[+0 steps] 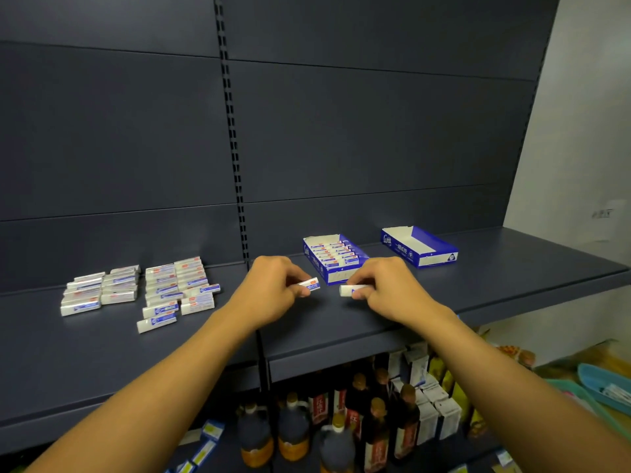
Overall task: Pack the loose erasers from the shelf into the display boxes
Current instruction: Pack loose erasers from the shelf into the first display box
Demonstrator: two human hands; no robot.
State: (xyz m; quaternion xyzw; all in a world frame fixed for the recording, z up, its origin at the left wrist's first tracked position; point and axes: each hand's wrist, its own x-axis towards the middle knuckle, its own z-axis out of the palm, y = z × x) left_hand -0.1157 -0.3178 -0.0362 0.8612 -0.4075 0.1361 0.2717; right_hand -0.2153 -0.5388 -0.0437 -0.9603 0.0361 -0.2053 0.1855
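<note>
Several loose white erasers with blue and red labels (164,288) lie in piles on the left of the dark shelf (495,281). My left hand (273,285) pinches one eraser (309,284) just above the shelf. Close beside it, my right hand (386,285) pinches another eraser (348,289). Both hands hover just in front of a blue display box (333,276) that holds rows of erasers. A second blue display box (421,259) stands to the right with nothing visible inside.
The shelf's dark back panel rises behind the boxes. Below the shelf stand dark bottles (375,425) and small cartons (430,404). A teal tray (601,387) sits at the lower right.
</note>
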